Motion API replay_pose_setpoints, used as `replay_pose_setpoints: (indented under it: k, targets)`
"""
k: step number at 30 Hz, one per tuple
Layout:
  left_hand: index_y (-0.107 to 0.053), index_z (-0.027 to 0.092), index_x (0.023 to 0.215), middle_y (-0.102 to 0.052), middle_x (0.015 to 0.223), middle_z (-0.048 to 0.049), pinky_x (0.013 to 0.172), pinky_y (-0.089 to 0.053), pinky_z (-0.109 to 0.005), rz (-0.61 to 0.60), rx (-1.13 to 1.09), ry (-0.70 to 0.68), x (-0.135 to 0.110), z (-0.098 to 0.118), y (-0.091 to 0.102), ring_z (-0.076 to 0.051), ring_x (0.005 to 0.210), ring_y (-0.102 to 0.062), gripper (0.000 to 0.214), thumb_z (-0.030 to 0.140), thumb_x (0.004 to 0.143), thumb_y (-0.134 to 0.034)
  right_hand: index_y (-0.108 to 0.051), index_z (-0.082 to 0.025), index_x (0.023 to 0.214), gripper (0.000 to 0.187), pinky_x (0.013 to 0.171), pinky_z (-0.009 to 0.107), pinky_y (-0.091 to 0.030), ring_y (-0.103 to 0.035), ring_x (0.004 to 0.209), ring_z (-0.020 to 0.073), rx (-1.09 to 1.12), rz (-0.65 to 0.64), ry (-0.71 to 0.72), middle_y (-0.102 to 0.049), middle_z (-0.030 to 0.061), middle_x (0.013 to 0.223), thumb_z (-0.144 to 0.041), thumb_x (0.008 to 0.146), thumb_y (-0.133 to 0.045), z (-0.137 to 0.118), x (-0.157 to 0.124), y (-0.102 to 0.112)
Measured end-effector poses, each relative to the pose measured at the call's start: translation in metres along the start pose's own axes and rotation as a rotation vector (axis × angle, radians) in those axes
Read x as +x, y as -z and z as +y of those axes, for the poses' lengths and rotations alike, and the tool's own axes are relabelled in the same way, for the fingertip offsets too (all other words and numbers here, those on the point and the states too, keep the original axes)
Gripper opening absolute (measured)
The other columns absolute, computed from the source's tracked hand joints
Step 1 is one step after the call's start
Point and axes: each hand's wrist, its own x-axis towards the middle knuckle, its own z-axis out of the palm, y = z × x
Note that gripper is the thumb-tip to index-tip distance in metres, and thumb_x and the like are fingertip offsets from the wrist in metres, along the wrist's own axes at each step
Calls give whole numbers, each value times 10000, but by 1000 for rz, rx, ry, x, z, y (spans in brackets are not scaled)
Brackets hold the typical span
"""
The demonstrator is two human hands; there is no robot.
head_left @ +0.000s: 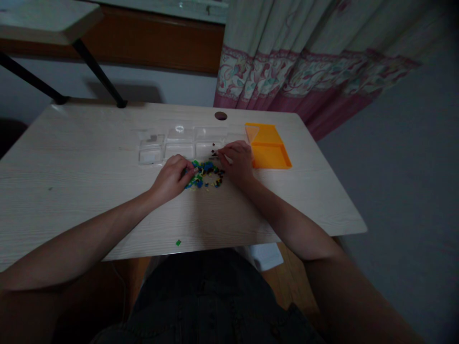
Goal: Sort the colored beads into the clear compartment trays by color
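- We've L hand (172, 176) at brick pile (208, 166), btwn desk's (89, 177) front & back edges; can't tell fingers' grip.
- R hand (238, 161) at clear tray (179, 150), fingers bent, hold unclear.
- Green brick (178, 242) nr front edge.

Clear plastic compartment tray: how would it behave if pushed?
The clear plastic tray looks stiff, given its straight dividers; probably light for its size, being thin-looking; unlikely to tip, lying low and flat on the pale wood-grain table.
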Motion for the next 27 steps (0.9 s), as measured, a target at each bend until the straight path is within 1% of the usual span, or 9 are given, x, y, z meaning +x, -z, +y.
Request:
replay_pose_setpoints:
  k: [3,7,9,12,14,19,22,27]
  targets:
    - [-586,183,892,-548,855,-56,799,-441,-350,7,-19,-6,1,2,1,-206,876,-526,217,341,966,-458,-737,-268,957,258,978,406,-358,-547,1039,214,13,-84,77,-693,41,966,-388,956,-510,-6,-1,4]
    - [-569,187,860,-526,822,-47,785,-435,-348,4,-37,-20,1,5,3,-200,852,-515,250,360,980,-434,-721,-323,1062,270,1005,400,-329,-524,1072,212,40,-196,239,-690,21,999,-465,937,-528,-16,-4,6]
    - [-568,185,847,-521,810,-44,778,-431,-348,2,-47,-37,2,6,4,-197,840,-509,255,353,982,-432,-708,-338,1097,293,1023,401,-318,-519,1080,212,50,-228,310,-690,16,992,-500,925,-535,-21,-6,6]
    - [-574,183,839,-526,806,-44,780,-429,-349,6,-62,-62,2,5,4,-194,837,-506,255,344,982,-436,-702,-345,1104,283,1045,410,-311,-522,1075,208,46,-246,370,-691,12,987,-488,933,-526,-26,-9,5]
    - [-581,182,837,-532,806,-43,776,-429,-345,9,-73,-78,2,5,3,-191,832,-507,258,344,981,-442,-702,-347,1095,258,1045,415,-318,-527,1063,201,53,-233,403,-691,7,990,-462,939,-532,-28,-10,4]
    - [-596,172,809,-542,797,-45,782,-426,-342,3,-88,-134,2,3,3,-186,823,-518,285,335,984,-441,-711,-321,1058,201,1023,409,-348,-536,1010,185,104,-100,486,-693,0,920,-403,925,-584,-28,-11,2]
    - [-594,166,784,-541,784,-48,790,-422,-350,-13,-66,-149,2,3,3,-187,816,-515,310,327,989,-426,-710,-327,1048,178,1027,405,-352,-540,998,176,96,-69,509,-692,-10,903,-379,924,-592,-29,-11,2]
    - [-590,168,769,-533,764,-46,770,-418,-348,-25,-46,-153,3,4,3,-189,800,-506,327,324,993,-410,-712,-308,1014,153,1027,389,-372,-545,965,167,90,-1,549,-702,-21,882,-365,914,-612,-30,-11,3]
